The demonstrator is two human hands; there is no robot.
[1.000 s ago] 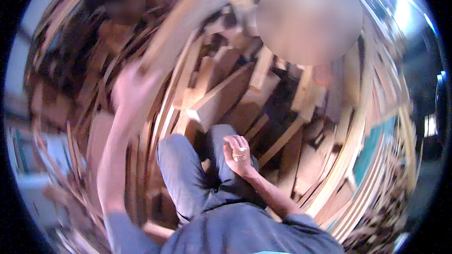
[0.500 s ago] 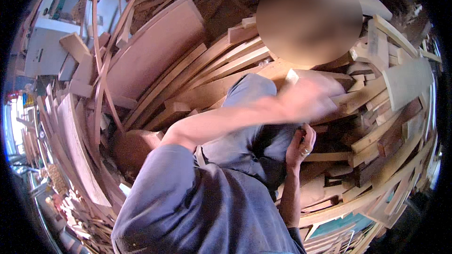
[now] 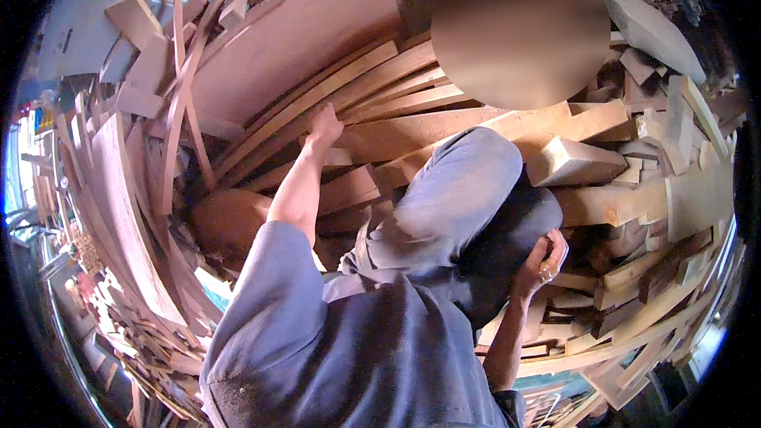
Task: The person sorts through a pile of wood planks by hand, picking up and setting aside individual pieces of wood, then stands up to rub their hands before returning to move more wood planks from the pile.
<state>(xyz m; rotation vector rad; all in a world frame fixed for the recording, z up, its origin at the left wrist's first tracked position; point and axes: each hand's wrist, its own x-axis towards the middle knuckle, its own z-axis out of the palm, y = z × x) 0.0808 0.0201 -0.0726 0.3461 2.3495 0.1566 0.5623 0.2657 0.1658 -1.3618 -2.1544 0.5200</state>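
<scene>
My left hand [image 3: 323,125] reaches up and forward, and its fingers curl over the edge of a long pale wooden plank [image 3: 372,79] in a slanting stack. My right hand [image 3: 541,257], with a ring on one finger, is curled against my raised knee in grey-blue trousers [image 3: 460,198]; nothing shows in it. My grey-blue shirt [image 3: 357,349] fills the lower middle. A short thick wood block [image 3: 575,162] lies just right of the knee.
Heaps of planks, offcuts and curved strips surround me on every side. A wide brown board [image 3: 301,40] leans at the upper left. Bent thin strips [image 3: 178,87] stand at the left. More offcuts [image 3: 674,190] are piled at the right.
The view has swung over the pile. My left arm has drawn back from the right side to the long planks ahead. My right hand stays by the knee.
</scene>
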